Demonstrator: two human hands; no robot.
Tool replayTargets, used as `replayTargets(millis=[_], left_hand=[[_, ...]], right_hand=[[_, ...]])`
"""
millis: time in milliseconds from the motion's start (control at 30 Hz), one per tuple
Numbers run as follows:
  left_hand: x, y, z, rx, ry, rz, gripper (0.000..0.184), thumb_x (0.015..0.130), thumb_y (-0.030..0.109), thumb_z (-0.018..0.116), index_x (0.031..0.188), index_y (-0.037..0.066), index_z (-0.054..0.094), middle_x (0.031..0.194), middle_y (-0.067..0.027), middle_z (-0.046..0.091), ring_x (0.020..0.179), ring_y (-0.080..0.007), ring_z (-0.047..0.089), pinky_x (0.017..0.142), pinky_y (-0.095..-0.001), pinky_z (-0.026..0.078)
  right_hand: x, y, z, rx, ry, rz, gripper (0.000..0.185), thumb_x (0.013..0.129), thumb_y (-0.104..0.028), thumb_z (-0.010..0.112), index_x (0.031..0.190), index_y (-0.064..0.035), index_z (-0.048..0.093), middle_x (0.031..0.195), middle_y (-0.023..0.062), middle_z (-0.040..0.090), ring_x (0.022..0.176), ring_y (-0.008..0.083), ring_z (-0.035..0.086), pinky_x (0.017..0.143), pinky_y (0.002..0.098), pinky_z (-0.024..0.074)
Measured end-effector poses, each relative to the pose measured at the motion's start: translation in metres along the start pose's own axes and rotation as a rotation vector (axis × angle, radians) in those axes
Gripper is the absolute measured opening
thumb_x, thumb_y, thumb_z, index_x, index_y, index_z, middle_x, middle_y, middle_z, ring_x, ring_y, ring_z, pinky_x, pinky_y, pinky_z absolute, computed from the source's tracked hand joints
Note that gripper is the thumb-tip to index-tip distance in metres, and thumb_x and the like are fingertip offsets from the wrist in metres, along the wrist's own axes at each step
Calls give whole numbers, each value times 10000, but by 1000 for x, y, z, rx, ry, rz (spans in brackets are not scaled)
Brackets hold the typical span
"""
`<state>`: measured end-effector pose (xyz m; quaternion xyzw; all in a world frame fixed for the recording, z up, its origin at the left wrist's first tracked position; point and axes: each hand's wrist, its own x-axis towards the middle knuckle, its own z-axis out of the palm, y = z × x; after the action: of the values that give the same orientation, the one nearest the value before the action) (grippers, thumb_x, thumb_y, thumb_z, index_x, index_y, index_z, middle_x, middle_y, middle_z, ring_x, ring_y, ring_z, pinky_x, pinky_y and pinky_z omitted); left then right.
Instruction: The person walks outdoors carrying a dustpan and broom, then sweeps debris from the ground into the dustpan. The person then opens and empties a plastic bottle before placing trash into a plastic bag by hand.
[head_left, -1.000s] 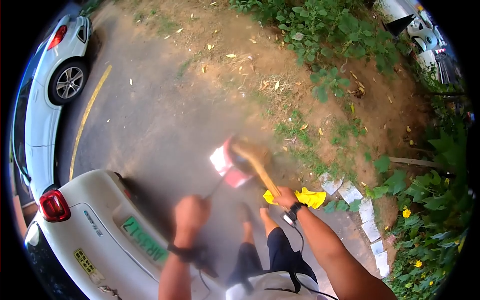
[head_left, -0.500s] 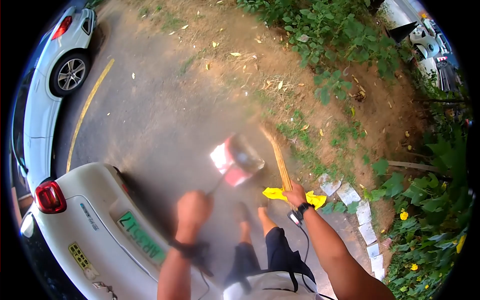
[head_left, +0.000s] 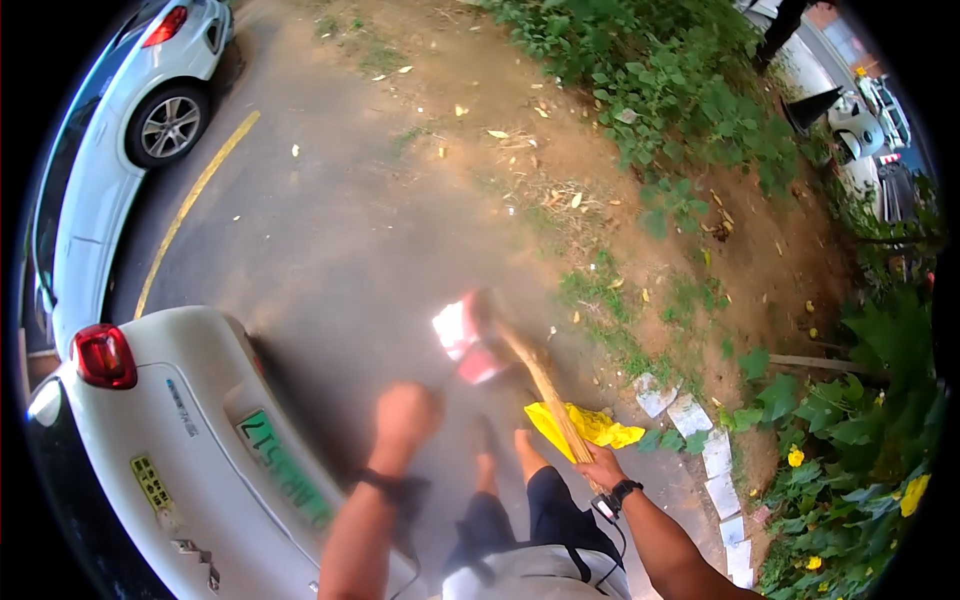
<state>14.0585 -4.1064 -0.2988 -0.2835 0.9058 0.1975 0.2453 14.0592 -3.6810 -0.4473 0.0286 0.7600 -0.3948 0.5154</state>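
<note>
My left hand (head_left: pixel 408 416) is closed, blurred by motion, around the thin handle of a red-and-white dustpan (head_left: pixel 482 361). That dustpan hangs or rests just above the pavement ahead of my feet; I cannot tell which. In my right hand (head_left: pixel 600 469) is a straw-coloured broom (head_left: pixel 540 375), gripped near its lower end in view. The far end of the broom reaches the dustpan's right side, where its tip is blurred. A yellow bag or cloth (head_left: pixel 605 431) lies beside and behind the broom, just beyond my right hand.
A white car (head_left: pixel 190 440) stands close on my left, with a pale blue car (head_left: pixel 95 200) farther ahead. Leaves litter the bare soil (head_left: pixel 560 220). White slabs (head_left: pixel 716 455) line the right edge beside leafy plants (head_left: pixel 830 400). A yellow line (head_left: pixel 200 205) marks the pavement.
The broom's far end has swung left, from apart on the dustpan's right to its edge. My right hand has moved lower in view; the yellow piece has spread out.
</note>
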Motion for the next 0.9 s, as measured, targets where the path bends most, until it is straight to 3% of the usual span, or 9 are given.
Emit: replayTargets(millis=[33, 167, 333, 367, 533, 633, 667, 800, 900], left_hand=[[-4, -8, 1, 14, 8, 0, 326, 865, 312, 622, 750, 18, 700, 774, -213, 678, 787, -418, 657, 748, -479, 533], [-18, -34, -1, -60, -13, -48, 359, 883, 350, 610, 782, 20, 709, 781, -216, 680, 795, -422, 656, 750, -480, 532], [-58, -81, -12, -171, 61, -93, 391, 885, 385, 615, 808, 17, 720, 766, -219, 672, 791, -420, 654, 727, -478, 524], [-69, -90, -17, -196, 80, -123, 393, 882, 390, 623, 807, 17, 721, 762, -220, 671, 782, -420, 653, 717, -476, 523], [-111, -132, -53, -421, 163, -329, 398, 862, 401, 667, 803, 11, 722, 741, -225, 665, 728, -413, 653, 672, -463, 516], [-128, -160, -58, -554, 279, -398, 387, 856, 390, 683, 790, 10, 720, 724, -223, 661, 705, -402, 661, 658, -457, 516], [-127, -170, -62, -544, 210, -489, 403, 850, 410, 684, 800, 12, 725, 724, -221, 665, 715, -391, 674, 670, -455, 522], [-115, -211, -77, -620, 373, -507, 423, 828, 431, 685, 788, 12, 725, 726, -221, 671, 726, -402, 674, 689, -461, 528], [-90, -253, -100, -656, 352, -561, 421, 812, 425, 693, 790, 7, 724, 732, -216, 678, 742, -397, 681, 709, -454, 536]], right_hand=[[-6, -4, -3, -36, -10, 61, 606, 788, -161, 754, 1352, -53, 559, 1055, 112, 697, 928, 197, 663, 816, 332, 531], [-26, -5, -13, 118, 47, 28, 560, 788, -81, 725, 1328, -53, 582, 993, 47, 666, 814, 146, 628, 719, 287, 521], [-46, -7, -38, 130, 141, -35, 550, 737, -45, 698, 1277, -18, 597, 960, 58, 663, 794, 161, 638, 697, 289, 523], [-53, -22, -39, 191, 187, -81, 522, 754, 13, 685, 1269, -23, 611, 897, 8, 636, 701, 120, 595, 609, 267, 498], [-35, -27, -65, 99, 206, -55, 503, 731, 37, 716, 1224, 11, 621, 906, 25, 663, 729, 138, 638, 649, 271, 523], [-32, -75, -59, 229, 207, -19, 432, 731, 37, 714, 1153, 14, 620, 864, 52, 661, 686, 162, 642, 614, 295, 532], [-27, -89, -58, 222, 209, 12, 411, 737, 10, 714, 1134, 3, 610, 828, 56, 643, 654, 175, 633, 581, 309, 527], [8, -142, -34, 386, 167, -16, 558, 797, -2, 627, 1341, -78, 531, 951, 53, 628, 776, 197, 613, 650, 301, 533], [36, -199, -19, 259, 166, -7, 512, 803, -12, 627, 1307, -66, 555, 923, 49, 629, 780, 191, 612, 660, 299, 530]])
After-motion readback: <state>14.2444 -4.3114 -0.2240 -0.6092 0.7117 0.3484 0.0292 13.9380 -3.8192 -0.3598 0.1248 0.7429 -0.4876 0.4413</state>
